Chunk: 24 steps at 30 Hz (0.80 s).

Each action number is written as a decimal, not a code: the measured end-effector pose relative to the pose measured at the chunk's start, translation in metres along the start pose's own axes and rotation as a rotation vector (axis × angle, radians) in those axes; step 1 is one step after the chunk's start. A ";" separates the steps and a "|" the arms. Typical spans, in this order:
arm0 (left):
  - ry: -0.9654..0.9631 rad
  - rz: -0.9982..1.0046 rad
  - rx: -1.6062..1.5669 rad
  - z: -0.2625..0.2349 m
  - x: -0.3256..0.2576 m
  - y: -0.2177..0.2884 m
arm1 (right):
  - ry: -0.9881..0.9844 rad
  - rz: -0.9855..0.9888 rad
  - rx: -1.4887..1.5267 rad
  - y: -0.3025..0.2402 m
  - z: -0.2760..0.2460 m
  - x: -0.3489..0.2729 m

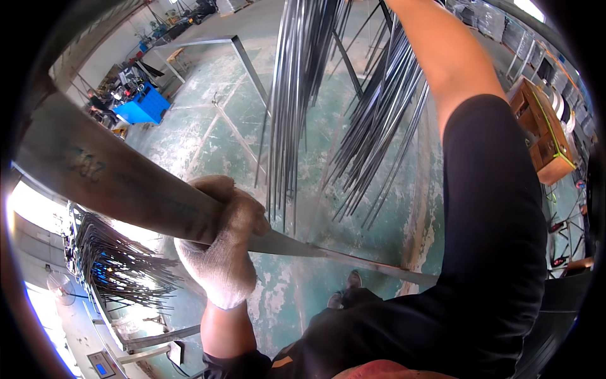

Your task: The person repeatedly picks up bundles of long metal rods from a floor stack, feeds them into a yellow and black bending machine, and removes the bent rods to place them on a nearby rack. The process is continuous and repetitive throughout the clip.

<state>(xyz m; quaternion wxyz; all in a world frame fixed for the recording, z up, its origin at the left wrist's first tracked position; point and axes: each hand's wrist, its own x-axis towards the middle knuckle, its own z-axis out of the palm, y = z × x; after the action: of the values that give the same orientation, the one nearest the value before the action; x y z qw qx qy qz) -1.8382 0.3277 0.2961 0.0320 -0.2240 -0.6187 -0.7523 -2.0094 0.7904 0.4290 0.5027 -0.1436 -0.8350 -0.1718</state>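
My left hand [222,243], in a white knitted glove, is closed around a long flat metal bar [95,170] that slants from the upper left down to the right past my legs. My right arm [454,69], in a black sleeve, reaches up toward the top edge; my right hand is out of view above the frame. Bundles of thin metal rods [297,95] hang down in front of me, fanning out over the green floor.
A green, worn concrete floor [208,132] lies below. A metal frame table [214,44] and a blue machine [145,104] stand at the far left. Wooden crates [543,132] sit at right. Another rack of bent rods [120,259] is at lower left. My shoes [347,290] show below.
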 end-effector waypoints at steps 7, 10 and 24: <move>0.011 -0.008 0.137 0.014 0.000 0.004 | 0.314 0.256 -0.384 -0.050 -0.008 -0.082; -0.015 0.085 0.059 0.008 0.001 -0.006 | -0.101 0.491 0.054 -0.094 -0.006 -0.186; -0.048 0.196 0.282 -0.018 0.005 -0.035 | -0.782 1.244 0.074 -0.147 -0.530 -0.732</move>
<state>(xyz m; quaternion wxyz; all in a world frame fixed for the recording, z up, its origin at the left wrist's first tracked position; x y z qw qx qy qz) -1.8595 0.3199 0.2640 0.1215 -0.2943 -0.6939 -0.6458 -1.3198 0.3806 -0.0116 0.1772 -0.6245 -0.7227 0.2372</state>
